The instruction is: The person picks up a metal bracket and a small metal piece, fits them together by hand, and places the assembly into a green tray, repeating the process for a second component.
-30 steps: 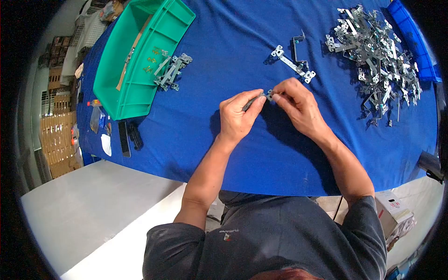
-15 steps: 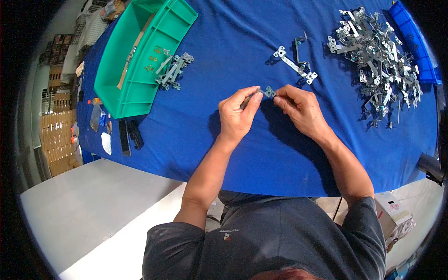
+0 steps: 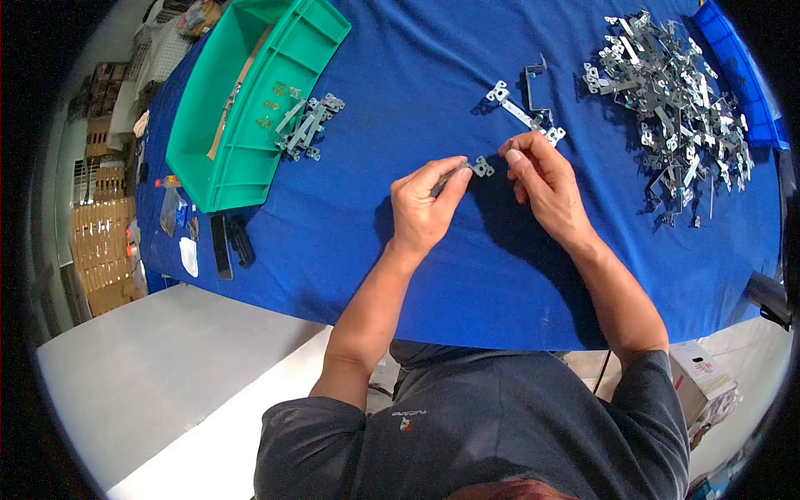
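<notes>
Your left hand (image 3: 423,207) is closed around a small metal bracket (image 3: 473,169). Your thumb and first finger pinch it, and its end with the little holes sticks out past your fingertips. You hold the bracket just above the bench (image 3: 417,275), near the middle of the blue cloth.

Your right hand (image 3: 546,185) is just beside the bracket but does not touch it. Its fingers are curled in and the tips are close together. You cannot tell from here if there is something tiny between them or nothing at all. The tips of this hand are very near one end of a long bracket (image 3: 523,112) that lies flat on the bench, a bit farther from you.

Far off to your right is a big heap of metal parts (image 3: 667,92), all shiny and mixed up. A blue bin (image 3: 746,79) sits at the edge behind that heap.

Off to your left is a green bin (image 3: 242,108), tipped a little, with a few small bits inside. A little bunch of brackets (image 3: 307,125) lies on the cloth right beside the bin. Near the left edge of the bench, closer to you, lie two black things (image 3: 231,244) side by side.
</notes>
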Demonstrator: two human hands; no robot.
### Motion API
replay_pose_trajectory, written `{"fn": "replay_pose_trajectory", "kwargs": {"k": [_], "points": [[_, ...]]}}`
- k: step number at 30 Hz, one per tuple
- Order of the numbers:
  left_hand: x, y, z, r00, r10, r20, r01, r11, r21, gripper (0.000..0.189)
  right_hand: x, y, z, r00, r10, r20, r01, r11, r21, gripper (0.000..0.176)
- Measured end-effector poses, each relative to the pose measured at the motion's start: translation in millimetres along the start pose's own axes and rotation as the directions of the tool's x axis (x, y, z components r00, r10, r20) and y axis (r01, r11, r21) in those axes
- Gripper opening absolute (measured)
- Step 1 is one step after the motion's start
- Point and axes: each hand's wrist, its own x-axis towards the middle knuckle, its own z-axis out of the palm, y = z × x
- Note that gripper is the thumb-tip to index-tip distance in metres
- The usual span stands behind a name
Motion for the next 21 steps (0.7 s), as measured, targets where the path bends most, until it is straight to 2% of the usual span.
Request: {"fn": "replay_pose_trajectory", "kwargs": {"k": [1, 4, 8, 11, 14, 17, 19, 20, 21], "points": [[-0.1, 1.7, -1.0, 0.998, -0.055, -0.008, 0.055, 0.998, -0.024, 0.018, 0.8, 4.4, 0.7, 1.000, -0.029, 0.003, 0.029, 1.000, -0.001, 0.013], [-2.1, -4.5, -0.4, 0.992, -0.112, -0.056, 0.107, 0.990, -0.092, 0.018, -2.7, 2.7, 0.8, 0.983, -0.096, 0.154, 0.135, 0.955, -0.263, 0.015], [-2.0, -6.1, -1.7, 0.993, -0.116, -0.035, 0.113, 0.991, -0.067, 0.018, -2.8, -3.9, 0.4, 0.974, -0.113, 0.196, 0.178, 0.918, -0.356, 0.016], [-1.5, -6.2, -0.7, 0.994, -0.103, -0.033, 0.101, 0.992, -0.071, 0.017, -1.6, -2.5, -0.3, 0.958, -0.200, 0.207, 0.268, 0.883, -0.386, 0.017], [-0.4, -5.2, 1.7, 0.998, -0.039, -0.045, 0.037, 0.998, -0.047, 0.015, -1.6, -1.9, 0.3, 0.968, -0.161, 0.192, 0.227, 0.888, -0.400, 0.016], [0.0, -2.6, 1.1, 1.000, -0.003, -0.029, 0.004, 1.000, 0.016, 0.016, -5.1, -11.3, 6.3, 0.994, 0.004, 0.106, 0.015, 0.985, -0.172, 0.013], [0.2, 2.8, 1.3, 1.000, 0.012, -0.013, -0.012, 0.999, 0.040, 0.016, -5.0, -10.8, 6.6, 0.991, -0.039, 0.126, 0.061, 0.983, -0.172, 0.014], [0.5, -0.2, 2.5, 0.998, 0.069, -0.014, -0.068, 0.997, 0.047, 0.016, -4.7, -9.9, 6.4, 0.989, -0.061, 0.135, 0.083, 0.982, -0.172, 0.015], [1.0, -6.0, 4.3, 0.992, 0.126, -0.015, -0.125, 0.991, 0.052, 0.016, -3.4, -6.1, 5.2, 0.974, -0.179, 0.140, 0.210, 0.945, -0.251, 0.015]]}}
